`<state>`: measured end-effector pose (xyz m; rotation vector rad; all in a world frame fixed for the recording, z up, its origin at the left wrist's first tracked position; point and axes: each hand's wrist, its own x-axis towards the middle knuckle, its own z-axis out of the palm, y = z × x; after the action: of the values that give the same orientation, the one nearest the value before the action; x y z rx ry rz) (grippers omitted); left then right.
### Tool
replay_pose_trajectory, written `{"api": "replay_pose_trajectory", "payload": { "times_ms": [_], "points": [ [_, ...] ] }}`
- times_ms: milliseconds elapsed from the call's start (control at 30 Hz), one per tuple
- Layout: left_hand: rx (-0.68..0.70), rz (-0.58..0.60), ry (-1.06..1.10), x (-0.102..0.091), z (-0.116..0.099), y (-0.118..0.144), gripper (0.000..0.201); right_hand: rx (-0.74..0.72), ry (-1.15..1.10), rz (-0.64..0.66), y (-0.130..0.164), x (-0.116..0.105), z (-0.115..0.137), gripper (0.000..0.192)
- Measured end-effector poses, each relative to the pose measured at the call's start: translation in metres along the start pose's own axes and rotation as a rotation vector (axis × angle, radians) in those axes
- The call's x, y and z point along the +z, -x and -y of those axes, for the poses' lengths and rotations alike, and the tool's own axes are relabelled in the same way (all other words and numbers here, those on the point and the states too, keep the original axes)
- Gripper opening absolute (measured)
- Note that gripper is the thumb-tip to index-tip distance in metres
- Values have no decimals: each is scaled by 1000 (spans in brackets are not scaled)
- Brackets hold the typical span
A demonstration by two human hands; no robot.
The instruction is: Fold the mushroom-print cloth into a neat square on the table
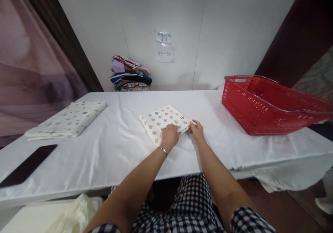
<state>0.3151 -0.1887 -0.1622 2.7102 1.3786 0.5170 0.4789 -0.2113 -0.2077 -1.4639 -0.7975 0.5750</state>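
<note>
My left hand (169, 135) lies flat on the near corner of the folded cloth (162, 122), fingers together and pressing down. My right hand (197, 129) pinches its right edge, fingers closed on the fabric. The cloth lies mid-worktop (122, 146), between the other folded cloth (68, 122) at far left and the red basket (270, 104) at right. It looks light, soft and limp, so I judge it'll slump if lifted by one corner; better to hold two edges or slide a palm underneath. Phone (27, 165) at near left.

Both arms extended forward; left hand (169, 135) flat, right hand (197, 130) fingers curled.
</note>
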Motion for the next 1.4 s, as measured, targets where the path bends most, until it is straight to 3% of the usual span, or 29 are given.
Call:
{"api": "replay_pose_trajectory", "payload": {
  "times_ms": [267,367,567,733,867,1067,1233,1400],
  "points": [
    [-166,23,182,4,10,-8,14,250,-111,12,-1,1,6,47],
    [-160,32,164,3,7,-9,15,299,-182,58,1,0,11,54],
    [-76,16,41,1,-6,-14,17,266,-225,81,2,1,14,58],
    [-172,25,102,0,-5,-19,18,186,-97,126,2,4,10,39],
    [-95,21,83,2,-3,-14,16,169,-7,78,-1,8,8,25],
    [17,3,3,6,-5,-6,13,229,10,30,-9,9,5,19],
    [-13,-43,56,8,-2,-6,13,327,-41,43,-19,10,8,12],
    [23,-31,12,8,-4,-3,13,338,-86,13,-21,15,9,13]
  ]
}}
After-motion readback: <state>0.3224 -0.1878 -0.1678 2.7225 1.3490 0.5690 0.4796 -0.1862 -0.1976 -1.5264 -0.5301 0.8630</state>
